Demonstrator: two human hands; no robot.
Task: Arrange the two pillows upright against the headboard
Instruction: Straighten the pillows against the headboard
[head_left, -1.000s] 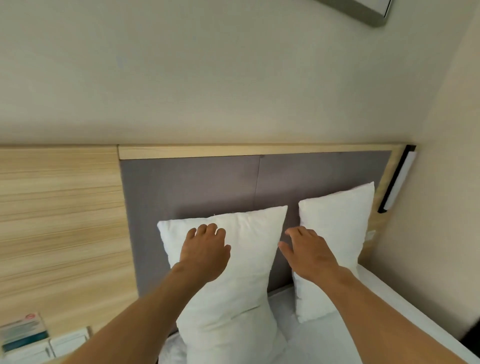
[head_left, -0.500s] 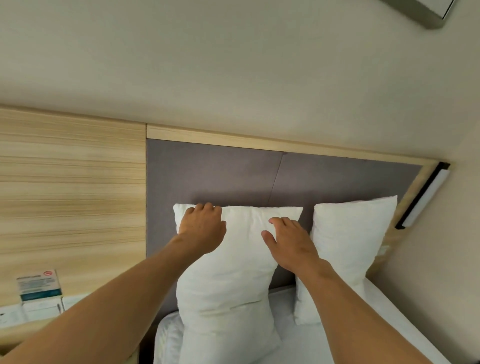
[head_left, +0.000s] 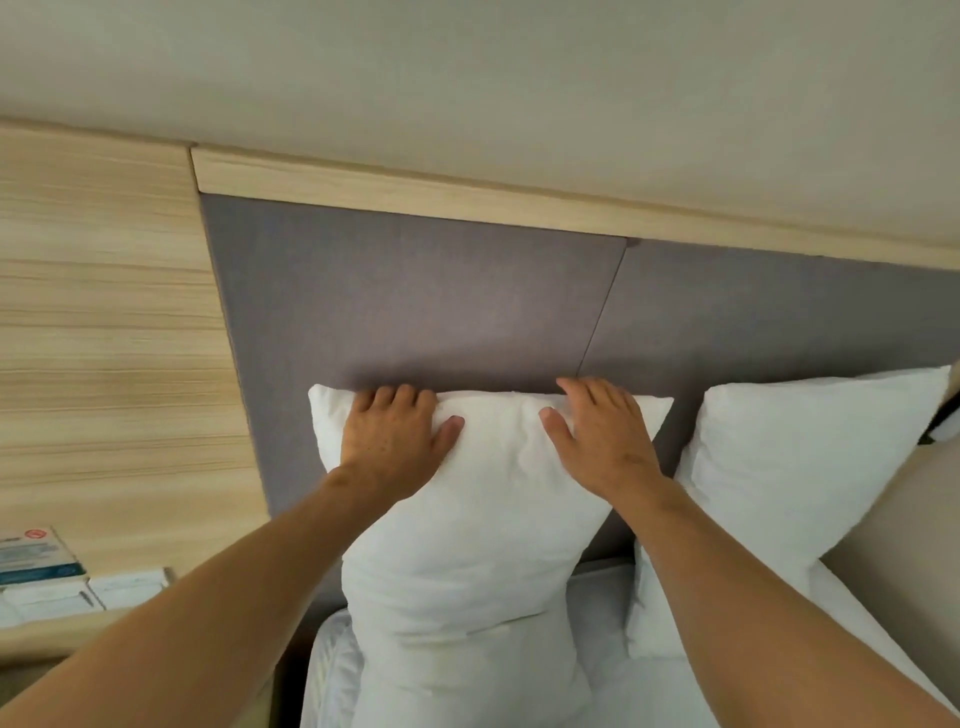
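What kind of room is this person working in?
Probably a hotel bedroom: two white pillows stand against a grey padded headboard, and a printed no-smoking card sits on the wooden bedside ledge.

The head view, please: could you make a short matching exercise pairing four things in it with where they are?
1. left pillow
2. right pillow
3. headboard
4. leaflet

A. on the shelf at far left
B. behind both pillows
C. under both hands
D. standing untouched near the right edge

Pairs: 1-C, 2-D, 3-B, 4-A
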